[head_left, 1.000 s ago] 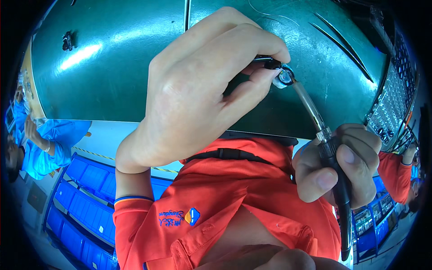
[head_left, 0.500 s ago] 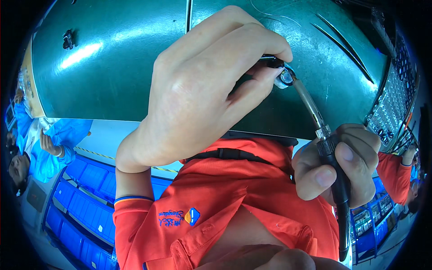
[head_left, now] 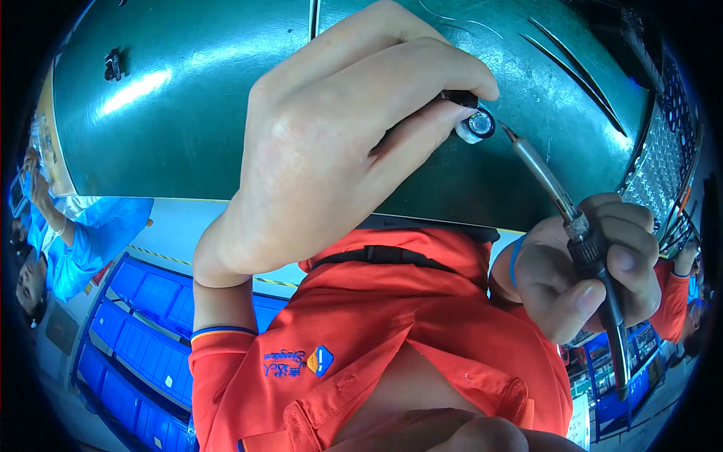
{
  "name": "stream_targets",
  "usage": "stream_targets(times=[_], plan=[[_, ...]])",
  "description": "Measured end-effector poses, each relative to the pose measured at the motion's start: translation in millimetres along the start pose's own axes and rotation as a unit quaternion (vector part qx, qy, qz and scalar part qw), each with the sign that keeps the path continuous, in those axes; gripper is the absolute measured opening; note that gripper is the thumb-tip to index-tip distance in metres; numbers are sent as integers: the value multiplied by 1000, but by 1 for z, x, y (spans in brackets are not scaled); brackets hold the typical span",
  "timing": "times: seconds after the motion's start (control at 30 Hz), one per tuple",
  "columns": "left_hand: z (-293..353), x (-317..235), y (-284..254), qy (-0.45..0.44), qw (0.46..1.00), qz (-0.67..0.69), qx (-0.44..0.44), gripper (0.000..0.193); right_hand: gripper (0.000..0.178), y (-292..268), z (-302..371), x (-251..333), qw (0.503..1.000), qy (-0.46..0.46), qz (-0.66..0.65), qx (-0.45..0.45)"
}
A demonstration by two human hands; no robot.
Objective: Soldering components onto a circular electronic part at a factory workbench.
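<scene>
My left hand (head_left: 339,135) is closed in a pinch over the green work surface (head_left: 203,143). Between its thumb and forefinger is a small black part (head_left: 461,98), joined or held against a small round piece (head_left: 477,126) with a dark rim and a silvery centre; fingers hide the rest. My right hand (head_left: 602,264) wraps around the black handle of a soldering iron (head_left: 544,175). The iron's pointed tip lies just right of the round piece, a small gap apart from it.
Dark tweezers (head_left: 580,79) lie at the far right of the surface. A small black part (head_left: 114,65) sits at the far left. Beyond the right edge is a tray with many small pieces (head_left: 657,166). A person in blue (head_left: 98,241) is at left; blue bins (head_left: 143,339) stand below.
The soldering iron's tip has come away from the round piece as my right hand moved right. My left hand stays nearly in place. The person at left has shifted an arm.
</scene>
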State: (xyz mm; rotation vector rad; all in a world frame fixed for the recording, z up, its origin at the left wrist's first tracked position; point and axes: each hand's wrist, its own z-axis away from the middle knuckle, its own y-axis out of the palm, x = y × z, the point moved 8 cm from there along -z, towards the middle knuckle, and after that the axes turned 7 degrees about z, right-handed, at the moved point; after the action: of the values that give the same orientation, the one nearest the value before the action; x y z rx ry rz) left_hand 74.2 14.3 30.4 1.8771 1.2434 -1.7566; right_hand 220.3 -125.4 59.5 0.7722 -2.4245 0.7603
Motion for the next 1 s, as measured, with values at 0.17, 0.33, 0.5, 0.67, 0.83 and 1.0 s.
stream_targets(times=[0.17, 0.33, 0.5, 0.67, 0.83, 1.0], plan=[[3, 2, -1, 17, 1000, -1, 0, 25, 33, 6, -1, 1, 999, -13, 26, 46], [6, 2, 0, 25, 1000, -2, -4, 24, 32, 7, -5, 2, 995, -33, 35, 89], [6, 3, 2, 34, 999, 2, -12, 24, 30, 8, -6, 1, 992, -45, 29, 111], [6, 3, 5, 36, 999, 3, -12, 24, 30, 6, -7, 0, 991, -45, 24, 121], [6, 1, 8, 38, 999, 2, -12, 23, 30, 1, -7, -4, 986, -49, 12, 159], [4, -3, 10, 36, 999, -2, -13, 23, 30, -4, -8, -3, 988, -28, 3, 149]])
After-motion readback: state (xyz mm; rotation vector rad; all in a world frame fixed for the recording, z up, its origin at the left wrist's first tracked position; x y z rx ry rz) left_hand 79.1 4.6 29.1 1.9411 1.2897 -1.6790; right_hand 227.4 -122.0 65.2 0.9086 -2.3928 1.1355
